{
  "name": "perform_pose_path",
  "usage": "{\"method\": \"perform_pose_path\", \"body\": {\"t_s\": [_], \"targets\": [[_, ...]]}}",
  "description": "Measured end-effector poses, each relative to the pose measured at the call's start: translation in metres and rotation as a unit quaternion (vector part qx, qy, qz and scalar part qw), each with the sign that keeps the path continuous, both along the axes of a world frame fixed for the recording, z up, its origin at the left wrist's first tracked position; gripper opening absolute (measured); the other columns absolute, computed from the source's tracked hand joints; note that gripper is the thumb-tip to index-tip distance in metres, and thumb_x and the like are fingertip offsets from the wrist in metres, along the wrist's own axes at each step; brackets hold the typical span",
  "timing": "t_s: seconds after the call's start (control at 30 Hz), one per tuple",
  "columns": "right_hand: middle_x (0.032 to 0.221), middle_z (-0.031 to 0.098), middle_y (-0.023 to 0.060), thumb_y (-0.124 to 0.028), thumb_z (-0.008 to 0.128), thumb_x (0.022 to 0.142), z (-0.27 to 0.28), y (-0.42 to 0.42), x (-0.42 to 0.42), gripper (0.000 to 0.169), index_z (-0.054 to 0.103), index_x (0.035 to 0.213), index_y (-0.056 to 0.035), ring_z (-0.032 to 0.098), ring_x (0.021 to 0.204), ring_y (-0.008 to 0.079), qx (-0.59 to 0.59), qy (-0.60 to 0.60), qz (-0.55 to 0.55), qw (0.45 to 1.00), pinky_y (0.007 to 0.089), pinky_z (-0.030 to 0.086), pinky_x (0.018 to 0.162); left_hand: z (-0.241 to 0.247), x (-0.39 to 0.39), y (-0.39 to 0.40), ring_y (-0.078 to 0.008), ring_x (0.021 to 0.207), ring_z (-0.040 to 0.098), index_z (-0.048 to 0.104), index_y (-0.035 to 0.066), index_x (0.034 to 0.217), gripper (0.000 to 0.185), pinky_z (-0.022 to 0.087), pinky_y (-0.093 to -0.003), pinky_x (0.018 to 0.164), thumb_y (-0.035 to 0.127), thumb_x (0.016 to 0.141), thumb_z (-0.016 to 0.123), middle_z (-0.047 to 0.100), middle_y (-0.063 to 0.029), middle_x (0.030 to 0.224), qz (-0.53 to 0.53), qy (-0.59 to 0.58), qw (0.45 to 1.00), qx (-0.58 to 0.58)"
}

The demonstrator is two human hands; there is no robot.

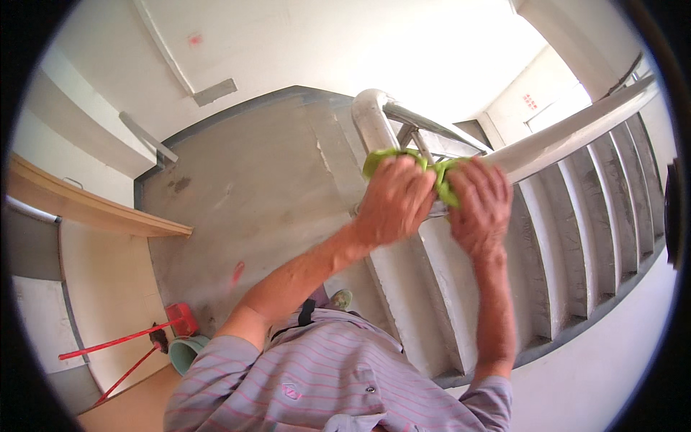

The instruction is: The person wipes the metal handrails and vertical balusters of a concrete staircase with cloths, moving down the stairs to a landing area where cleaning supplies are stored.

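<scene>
A bright green cloth (pixel 444 182) is wrapped over the bend of a pale stair handrail (pixel 561 143). My left hand (pixel 398 197) grips the cloth on the side towards the landing, knuckles up. Close beside it, my right hand (pixel 481 202) holds the cloth's other end, over the rail that runs off to the upper right. Both hands are slightly blurred. The fingertips and the rail directly beneath them are hidden. Beyond the hands, the rail's curved end (pixel 372 110) and metal bars (pixel 413 135) stand out.
Concrete steps (pixel 545 259) lie below and right of my arms. A worn concrete landing (pixel 253 178) spreads to the left. A wooden door (pixel 102 202) juts in from the left. A red-handled dustpan (pixel 183 318), a broom (pixel 159 337) and a green bucket (pixel 186 353) stand at lower left.
</scene>
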State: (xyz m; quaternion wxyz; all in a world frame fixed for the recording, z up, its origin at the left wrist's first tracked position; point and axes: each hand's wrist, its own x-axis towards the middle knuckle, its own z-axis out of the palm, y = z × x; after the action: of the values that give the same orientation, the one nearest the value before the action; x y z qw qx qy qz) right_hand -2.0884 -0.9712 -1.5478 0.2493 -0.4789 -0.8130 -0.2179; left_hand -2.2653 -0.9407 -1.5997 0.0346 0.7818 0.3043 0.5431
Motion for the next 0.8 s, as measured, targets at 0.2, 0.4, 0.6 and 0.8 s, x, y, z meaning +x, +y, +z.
{"method": "perform_pose_path", "body": {"t_s": [0.2, 0.4, 0.6, 0.8], "targets": [[0.097, 0.071, 0.0107, -0.016, 0.058, 0.089, 0.066, 0.054, 0.051, 0.016, 0.068, 0.097, -0.0075, 0.065, 0.101, 0.0253, 0.065, 0.001, -0.137, 0.988, 0.0477, 0.032, 0.113, 0.014, -0.011, 0.108, -0.0319, 0.078, 0.061, 0.062, 0.005, 0.075, 0.019, 0.045, -0.046, 0.087, 0.021, 0.08, 0.055, 0.063, -0.0163, 0.073, 0.001, 0.161, 0.98, -0.121], [0.101, 0.072, 0.0096, -0.028, 0.047, 0.096, 0.073, 0.058, 0.035, 0.031, 0.067, 0.113, -0.0124, 0.067, 0.097, 0.0231, -0.026, -0.04, -0.263, 0.964, 0.0442, 0.036, 0.11, 0.018, -0.015, 0.118, -0.0342, 0.073, 0.065, 0.065, 0.003, 0.071, 0.023, 0.05, -0.0463, 0.075, 0.023, 0.078, 0.055, 0.065, -0.0191, 0.071, 0.047, 0.132, 0.974, -0.177], [0.11, 0.067, 0.0107, -0.041, 0.044, 0.098, 0.055, 0.069, 0.077, 0.044, 0.061, 0.129, -0.0139, 0.062, 0.106, 0.027, 0.028, -0.07, -0.347, 0.935, 0.0462, 0.047, 0.097, 0.024, -0.013, 0.112, -0.0332, 0.066, 0.064, 0.066, 0.005, 0.068, 0.02, 0.049, -0.0452, 0.075, 0.022, 0.073, 0.057, 0.064, -0.017, 0.064, 0.03, 0.113, 0.975, -0.188], [0.105, 0.067, 0.008, -0.043, 0.044, 0.099, 0.054, 0.071, 0.081, 0.042, 0.061, 0.129, -0.0186, 0.064, 0.1, 0.025, 0.07, -0.086, -0.326, 0.939, 0.0447, 0.05, 0.09, 0.023, -0.021, 0.104, -0.0304, 0.06, 0.063, 0.065, 0.006, 0.063, 0.018, 0.05, -0.0446, 0.07, 0.021, 0.069, 0.059, 0.063, -0.0152, 0.06, 0.025, 0.107, 0.977, -0.182]]}}
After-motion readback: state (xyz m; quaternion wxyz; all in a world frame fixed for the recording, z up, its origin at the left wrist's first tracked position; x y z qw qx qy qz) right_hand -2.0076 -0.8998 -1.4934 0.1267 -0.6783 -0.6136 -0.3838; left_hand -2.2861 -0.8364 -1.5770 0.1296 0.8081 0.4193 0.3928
